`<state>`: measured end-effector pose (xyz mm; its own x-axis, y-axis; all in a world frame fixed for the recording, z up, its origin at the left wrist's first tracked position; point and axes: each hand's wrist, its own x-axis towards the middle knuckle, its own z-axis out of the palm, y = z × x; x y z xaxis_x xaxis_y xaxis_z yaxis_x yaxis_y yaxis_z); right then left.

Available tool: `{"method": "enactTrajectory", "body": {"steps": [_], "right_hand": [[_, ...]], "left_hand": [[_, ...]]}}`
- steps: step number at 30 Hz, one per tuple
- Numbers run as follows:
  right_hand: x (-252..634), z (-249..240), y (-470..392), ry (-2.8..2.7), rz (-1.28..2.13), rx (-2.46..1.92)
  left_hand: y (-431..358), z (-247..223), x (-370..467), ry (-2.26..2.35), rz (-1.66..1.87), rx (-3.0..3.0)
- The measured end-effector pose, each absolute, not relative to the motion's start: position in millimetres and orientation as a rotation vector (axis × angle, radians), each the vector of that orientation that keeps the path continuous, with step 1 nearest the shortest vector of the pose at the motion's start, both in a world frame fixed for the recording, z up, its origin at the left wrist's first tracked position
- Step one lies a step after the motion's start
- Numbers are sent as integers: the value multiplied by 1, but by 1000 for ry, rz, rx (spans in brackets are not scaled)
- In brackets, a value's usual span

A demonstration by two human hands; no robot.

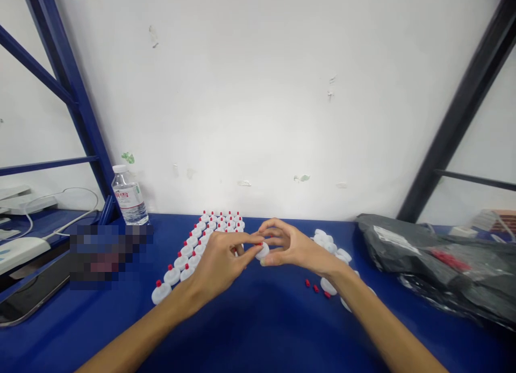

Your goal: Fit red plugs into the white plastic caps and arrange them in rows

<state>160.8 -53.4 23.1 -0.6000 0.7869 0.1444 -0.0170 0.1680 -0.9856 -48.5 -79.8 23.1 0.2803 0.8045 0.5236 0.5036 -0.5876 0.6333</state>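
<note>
Above the middle of the blue table, a small round white bottle [263,251] sits between my two hands. My left hand [226,257] is closed, thumb and forefinger pinching the red cap [260,244] at the bottle's top. From the other side, my right hand [288,246] grips the white body between thumb and fingers. Behind my left hand stand rows of similar white bottles [172,276] with red caps. Several loose red caps [316,288] lie below my right wrist. White bottle bodies [328,286] lie around and partly behind my right forearm.
A clear water bottle [129,198] stands at the back left of the blue table [242,330]. Further left are a dark phone [36,287], a white power strip [22,255] and cables. Grey plastic bags [435,260] lie at the right. A white wall rises behind.
</note>
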Motion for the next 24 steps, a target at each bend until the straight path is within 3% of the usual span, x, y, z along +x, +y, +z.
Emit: {"method": "enactTrajectory", "body": {"steps": [2, 5, 9, 19, 24], "right_hand": [[166, 28, -53, -1825, 1318, -823], [175, 32, -50, -1853, 1054, -938], [179, 34, -52, -1917, 898, -994], [188, 45, -53, -1923, 755, -1020], [212, 43, -41, -1936, 335, -1206]], "left_hand": [[-89, 32, -61, 1317, 1143, 2315], [-105, 37, -89, 1520, 754, 2383], [-118, 22, -134, 1856, 433, 2207], [-118, -6, -151, 2019, 381, 2130], [-112, -9, -152, 2069, 484, 2264]]}}
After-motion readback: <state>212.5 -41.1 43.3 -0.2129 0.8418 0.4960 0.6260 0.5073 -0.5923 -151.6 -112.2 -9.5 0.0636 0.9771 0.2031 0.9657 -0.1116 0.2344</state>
